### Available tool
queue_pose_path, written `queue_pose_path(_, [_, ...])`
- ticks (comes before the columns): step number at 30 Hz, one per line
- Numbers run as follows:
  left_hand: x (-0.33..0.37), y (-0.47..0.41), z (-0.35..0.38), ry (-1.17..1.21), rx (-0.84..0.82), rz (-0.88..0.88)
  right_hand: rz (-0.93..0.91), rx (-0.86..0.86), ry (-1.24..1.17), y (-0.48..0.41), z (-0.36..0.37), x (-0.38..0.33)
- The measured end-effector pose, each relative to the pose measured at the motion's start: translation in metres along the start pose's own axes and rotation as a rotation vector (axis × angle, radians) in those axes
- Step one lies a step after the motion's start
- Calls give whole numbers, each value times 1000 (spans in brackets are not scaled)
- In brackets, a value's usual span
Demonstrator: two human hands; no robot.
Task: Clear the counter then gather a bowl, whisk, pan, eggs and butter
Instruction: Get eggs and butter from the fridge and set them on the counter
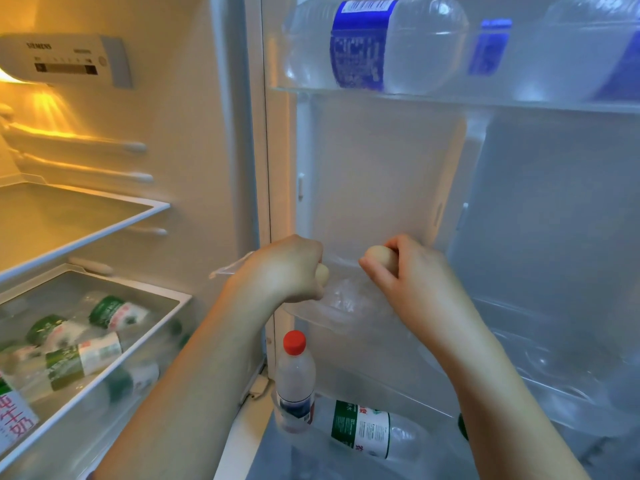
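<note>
Fingers of each hand are closed on an egg: left hand (pixel 284 268) on one egg (pixel 322 274), right hand (pixel 407 271) on another (pixel 379 257), both over a clear bag (pixel 343 303) at the fridge door (pixel 388 174)

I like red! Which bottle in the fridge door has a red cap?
The small upright bottle at the door's bottom, just below the left hand. The bottle with the green label beside it lies on its side, its cap hidden.
</note>
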State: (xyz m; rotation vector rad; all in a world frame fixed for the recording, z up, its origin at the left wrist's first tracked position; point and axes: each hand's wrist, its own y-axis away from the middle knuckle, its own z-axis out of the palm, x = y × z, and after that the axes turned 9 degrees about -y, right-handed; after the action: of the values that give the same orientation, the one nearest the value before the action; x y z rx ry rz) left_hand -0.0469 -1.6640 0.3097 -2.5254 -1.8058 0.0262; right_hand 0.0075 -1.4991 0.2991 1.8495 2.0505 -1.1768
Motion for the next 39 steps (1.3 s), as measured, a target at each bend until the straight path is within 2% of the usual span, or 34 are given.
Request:
queue_pose_path(7, [1, -1, 2, -19, 18, -1, -110, 169, -104, 11, -11, 1])
queue_pose_path(15, [-6, 3, 6, 159, 143, 12, -287, 235, -366, 9, 4, 2])
queue_pose_path(20, [-5, 2, 7, 103, 77, 51, -348, 393, -581, 8, 4, 0])
queue_pose_path(22, [-5, 2, 8, 96, 69, 46, -362, 360, -605, 7, 1, -1])
queue_pose_path(25, [-5, 2, 8, 138, 115, 48, -263, 142, -568, 5, 3, -4])
queue_pose_path(27, [-6, 4, 8, 211, 153, 63, -141, 13, -601, 4, 9, -5])
queue_pose_path(29, [-8, 8, 5, 288, 187, 75, -71, -41, -600, 3, 12, -6])
queue_pose_path(34, [-15, 16, 1, 528, 283, 63, -35, -60, -576, 0, 15, -6])
queue_pose_path(36, [-16, 16, 5, 711, 312, 34, -65, 1, -621, 0, 16, -7])
queue_pose_path(39, [-10, 16, 13, 1139, 373, -7, -72, 65, -802, 2, 14, -17])
